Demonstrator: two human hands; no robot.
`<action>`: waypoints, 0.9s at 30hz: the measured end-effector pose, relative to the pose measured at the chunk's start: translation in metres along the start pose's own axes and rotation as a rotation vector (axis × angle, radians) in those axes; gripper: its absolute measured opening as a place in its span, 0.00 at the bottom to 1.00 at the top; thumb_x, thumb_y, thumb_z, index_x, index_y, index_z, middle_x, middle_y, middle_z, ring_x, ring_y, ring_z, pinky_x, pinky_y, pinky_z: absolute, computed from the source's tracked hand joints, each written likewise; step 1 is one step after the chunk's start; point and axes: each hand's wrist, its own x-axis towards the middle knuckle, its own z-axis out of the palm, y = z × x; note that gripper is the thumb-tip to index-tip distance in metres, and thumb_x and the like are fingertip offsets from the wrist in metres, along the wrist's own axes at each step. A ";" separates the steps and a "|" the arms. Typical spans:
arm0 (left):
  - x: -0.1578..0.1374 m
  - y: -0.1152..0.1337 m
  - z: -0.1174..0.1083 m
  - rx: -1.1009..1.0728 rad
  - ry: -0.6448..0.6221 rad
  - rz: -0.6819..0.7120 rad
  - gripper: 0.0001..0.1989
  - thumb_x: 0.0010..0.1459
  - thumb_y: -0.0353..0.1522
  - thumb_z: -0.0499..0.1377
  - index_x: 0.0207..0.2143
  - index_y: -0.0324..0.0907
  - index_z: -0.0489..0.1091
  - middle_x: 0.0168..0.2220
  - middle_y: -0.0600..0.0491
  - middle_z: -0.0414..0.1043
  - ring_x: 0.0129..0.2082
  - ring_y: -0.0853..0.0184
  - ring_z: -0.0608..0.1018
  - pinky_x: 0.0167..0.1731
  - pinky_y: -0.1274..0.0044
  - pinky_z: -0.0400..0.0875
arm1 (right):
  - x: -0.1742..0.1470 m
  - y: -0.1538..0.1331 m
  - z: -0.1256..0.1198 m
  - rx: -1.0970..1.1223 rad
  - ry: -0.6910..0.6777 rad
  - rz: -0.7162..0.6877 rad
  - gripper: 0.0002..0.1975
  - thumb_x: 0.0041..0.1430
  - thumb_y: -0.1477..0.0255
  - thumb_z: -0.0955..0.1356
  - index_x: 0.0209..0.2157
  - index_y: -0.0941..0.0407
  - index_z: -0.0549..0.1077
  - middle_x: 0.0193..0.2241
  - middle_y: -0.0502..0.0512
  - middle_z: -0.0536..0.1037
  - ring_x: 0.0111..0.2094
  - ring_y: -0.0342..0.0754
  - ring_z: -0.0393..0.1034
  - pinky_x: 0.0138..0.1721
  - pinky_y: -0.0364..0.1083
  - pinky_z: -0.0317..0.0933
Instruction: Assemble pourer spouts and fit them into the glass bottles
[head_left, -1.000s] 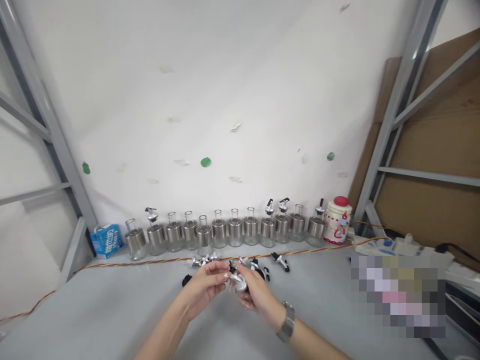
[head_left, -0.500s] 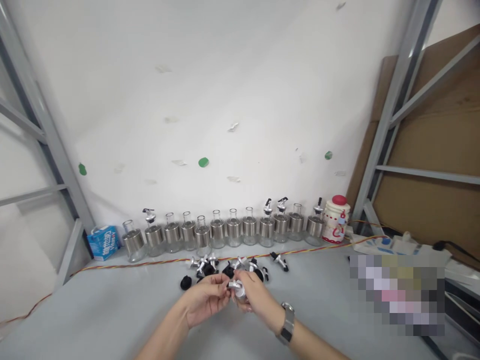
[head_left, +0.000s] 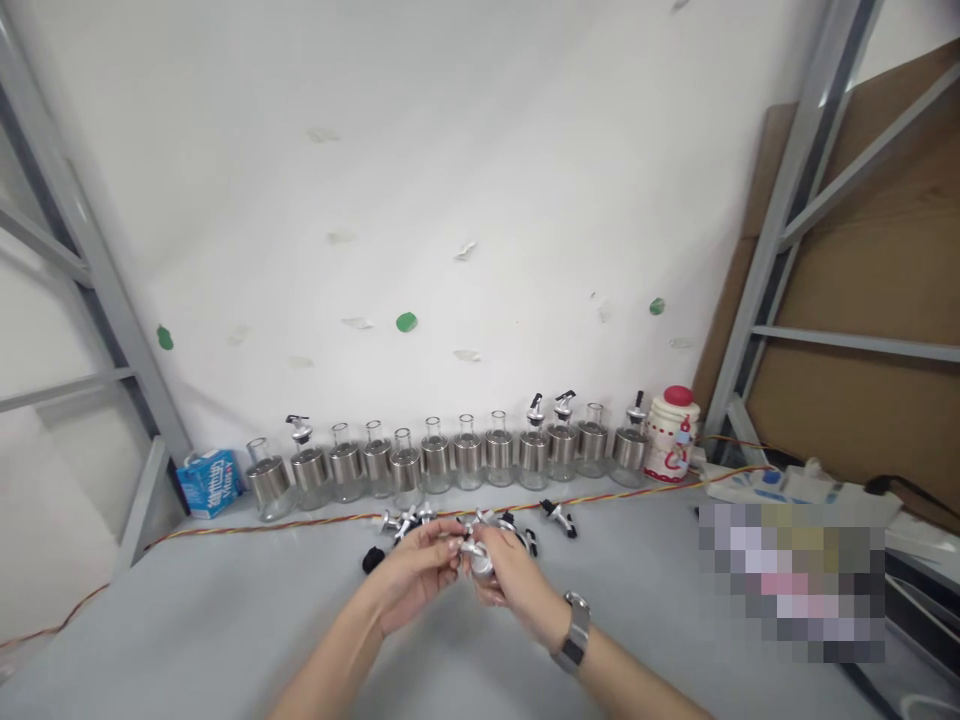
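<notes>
Above the grey table my right hand (head_left: 519,582), with a watch on its wrist, is closed around a silver bottle pour spout (head_left: 482,565). My left hand (head_left: 411,582) pinches the narrow end of the same spout between thumb and fingers. What the left fingertips cover is partly hidden. Just behind the hands lies a heap of loose silver-and-black pour spouts (head_left: 406,521), partly blocked from sight by my fingers. A round black cap (head_left: 373,560) rests beside my left wrist. One more pour spout (head_left: 559,518) lies apart to the right.
A row of glass bottles with steel sleeves (head_left: 468,456) stands along the wall; several carry spouts. A blue carton (head_left: 209,484) is at the left end, a red-lidded cream jar (head_left: 673,437) at the right. A twisted red-yellow wire (head_left: 315,517) crosses the table.
Both hands have shifted slightly up, toward the heap, still joined at the pour spout. The spout has turned a little, and the left fingers now cover its black end.
</notes>
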 end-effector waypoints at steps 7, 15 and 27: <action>0.008 0.009 -0.031 0.756 0.431 0.353 0.12 0.41 0.39 0.63 0.27 0.41 0.70 0.22 0.55 0.66 0.25 0.68 0.67 0.28 0.78 0.59 | 0.012 0.002 -0.011 0.038 0.127 -0.186 0.20 0.46 0.51 0.63 0.25 0.56 0.65 0.13 0.42 0.59 0.12 0.37 0.51 0.14 0.39 0.51; 0.007 -0.004 -0.042 1.422 0.256 0.414 0.06 0.41 0.30 0.61 0.27 0.44 0.71 0.31 0.51 0.69 0.37 0.59 0.67 0.38 0.72 0.56 | 0.024 0.015 -0.021 0.032 0.215 -0.122 0.19 0.46 0.52 0.63 0.25 0.56 0.62 0.13 0.44 0.65 0.12 0.38 0.57 0.15 0.39 0.49; 0.015 -0.003 -0.036 1.064 0.372 0.428 0.04 0.47 0.32 0.57 0.23 0.42 0.68 0.33 0.51 0.68 0.38 0.62 0.69 0.40 0.71 0.60 | 0.021 0.017 -0.019 0.007 0.185 -0.121 0.20 0.45 0.52 0.65 0.25 0.56 0.64 0.17 0.46 0.68 0.14 0.38 0.57 0.17 0.39 0.49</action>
